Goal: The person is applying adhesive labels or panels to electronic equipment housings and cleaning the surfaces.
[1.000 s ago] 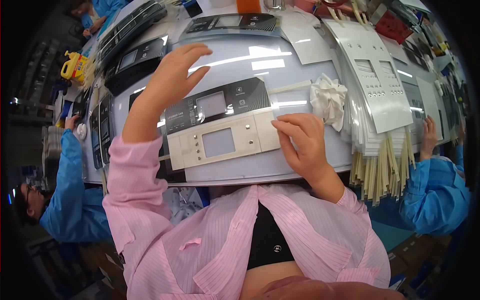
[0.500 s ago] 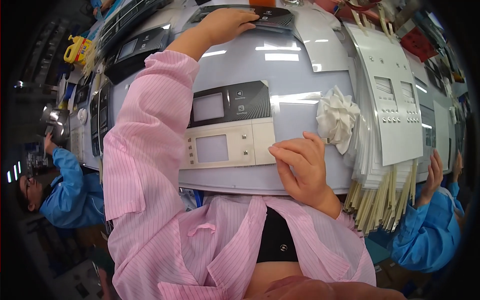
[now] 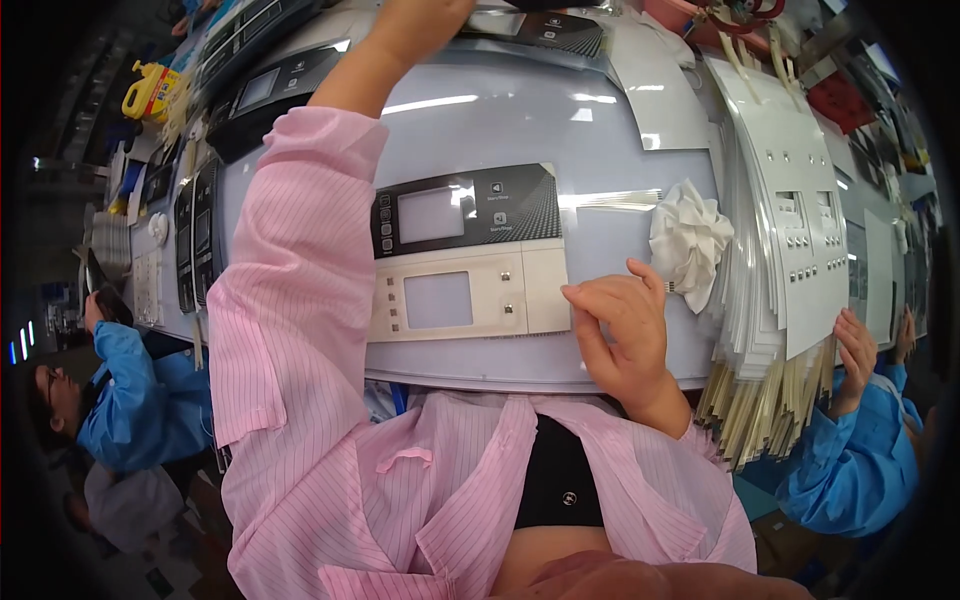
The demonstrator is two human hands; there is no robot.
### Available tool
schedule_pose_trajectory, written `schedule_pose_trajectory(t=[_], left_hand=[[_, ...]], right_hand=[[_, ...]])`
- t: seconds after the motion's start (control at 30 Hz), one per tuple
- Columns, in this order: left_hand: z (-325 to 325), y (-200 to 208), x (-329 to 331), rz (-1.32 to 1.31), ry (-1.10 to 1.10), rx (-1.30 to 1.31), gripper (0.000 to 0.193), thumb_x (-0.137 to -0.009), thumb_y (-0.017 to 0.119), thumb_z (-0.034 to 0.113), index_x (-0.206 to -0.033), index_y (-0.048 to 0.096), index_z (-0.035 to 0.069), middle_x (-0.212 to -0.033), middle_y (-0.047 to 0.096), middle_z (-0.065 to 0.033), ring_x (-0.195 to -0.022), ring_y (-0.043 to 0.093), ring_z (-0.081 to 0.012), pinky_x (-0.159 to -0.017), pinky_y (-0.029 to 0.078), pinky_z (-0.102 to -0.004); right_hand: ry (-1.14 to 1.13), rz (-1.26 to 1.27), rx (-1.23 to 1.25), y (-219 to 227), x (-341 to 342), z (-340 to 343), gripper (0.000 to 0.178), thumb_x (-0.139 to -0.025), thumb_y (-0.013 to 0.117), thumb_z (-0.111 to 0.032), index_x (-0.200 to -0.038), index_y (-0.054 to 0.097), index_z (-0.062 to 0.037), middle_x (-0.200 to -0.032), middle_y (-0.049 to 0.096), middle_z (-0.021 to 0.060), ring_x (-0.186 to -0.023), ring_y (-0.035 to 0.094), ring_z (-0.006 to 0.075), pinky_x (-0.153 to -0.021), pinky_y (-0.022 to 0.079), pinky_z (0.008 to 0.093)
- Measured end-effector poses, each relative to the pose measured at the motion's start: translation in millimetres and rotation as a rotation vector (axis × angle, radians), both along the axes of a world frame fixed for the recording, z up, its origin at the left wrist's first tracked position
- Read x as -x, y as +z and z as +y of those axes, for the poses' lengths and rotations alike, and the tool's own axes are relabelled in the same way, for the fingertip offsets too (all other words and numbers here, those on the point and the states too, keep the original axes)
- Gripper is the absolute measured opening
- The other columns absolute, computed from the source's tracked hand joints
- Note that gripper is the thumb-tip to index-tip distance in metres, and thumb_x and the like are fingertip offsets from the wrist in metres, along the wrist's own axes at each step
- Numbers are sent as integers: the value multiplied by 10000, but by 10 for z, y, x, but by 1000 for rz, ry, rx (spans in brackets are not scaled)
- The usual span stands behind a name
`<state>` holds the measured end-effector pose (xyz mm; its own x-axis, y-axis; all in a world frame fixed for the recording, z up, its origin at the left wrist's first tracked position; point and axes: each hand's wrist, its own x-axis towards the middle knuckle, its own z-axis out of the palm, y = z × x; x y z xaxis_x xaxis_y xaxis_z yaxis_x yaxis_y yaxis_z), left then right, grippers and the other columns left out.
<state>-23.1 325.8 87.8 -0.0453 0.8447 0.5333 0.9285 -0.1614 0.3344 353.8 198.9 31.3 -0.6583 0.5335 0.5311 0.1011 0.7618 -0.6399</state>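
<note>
Before me on the table lies a black control-panel overlay [image 3: 430,216] with a rectangular window. Against its near edge is a cream panel [image 3: 490,270], also windowed, with small metal dots. My right hand [image 3: 630,330] rests by the cream panel's right edge, fingers loosely bent, a gap between thumb and forefinger, nothing in them. A fingertip is at or very near that edge. My left hand [image 3: 425,25] is stretched to the far side, beside a stack of black overlays [image 3: 560,32]. The top of the picture cuts off its fingers, so any hold is hidden.
A crumpled white cloth [image 3: 690,240] sits right of the panels. Beyond it stands a thick pile of white panels [image 3: 775,180] with hanging tails [image 3: 765,410]. More black overlays [image 3: 270,85] are at the far left. Co-workers in blue sleeves [image 3: 145,400] are on both sides.
My left hand has moved off the black overlay stack, up and to the left, partly out of the picture. My right hand keeps its place by the cream panel. The view has shifted slightly.
</note>
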Motion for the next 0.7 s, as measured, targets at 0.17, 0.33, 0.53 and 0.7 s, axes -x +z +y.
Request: schedule_pose_trajectory(t=[0.17, 0.33, 0.53, 0.7], left_hand=[[-678, 990, -678, -512, -411, -164, 145, -1000, 550, 117, -1067, 616, 6, -897, 624, 8, -788, 556, -53, -695, 451, -201], [-1546, 1111, -1005, -346, -383, 204, 229, -1002, 555, 164, -1177, 645, 45, -1026, 651, -22, -855, 617, -81, -715, 512, -212], [-2182, 919, -1366, -161, -196, 6, 285, -932, 642, 190, -1176, 613, 46, -1010, 653, -74, -939, 615, -202, -822, 500, -333], [-2760, 703, -1600, 111, 23, -291, 234, -832, 717, 109, -1048, 652, 44, -980, 664, -116, -914, 615, -334, -794, 494, -394]], right_hand=[[-92, 62, -3, -70, -85, 18, 275, -865, 626, -8, -1135, 635, -65, -1029, 678, 60, -921, 633, 198, -1007, 371, 423], [123, 421, 629, 85, 136, -134, 336, -1002, 530, -227, -1265, 537, -19, -1170, 636, 122, -969, 639, 209, -885, 478, 325], [385, 350, 1016, 391, 370, -270, 373, -1010, 544, -308, -1134, 631, 32, -1066, 694, 168, -871, 692, 199, -755, 562, 279], [330, 630, 1145, 581, 651, -425, 243, -993, 580, -199, -1040, 683, 15, -1007, 717, 150, -912, 703, 200, -820, 573, 281]])
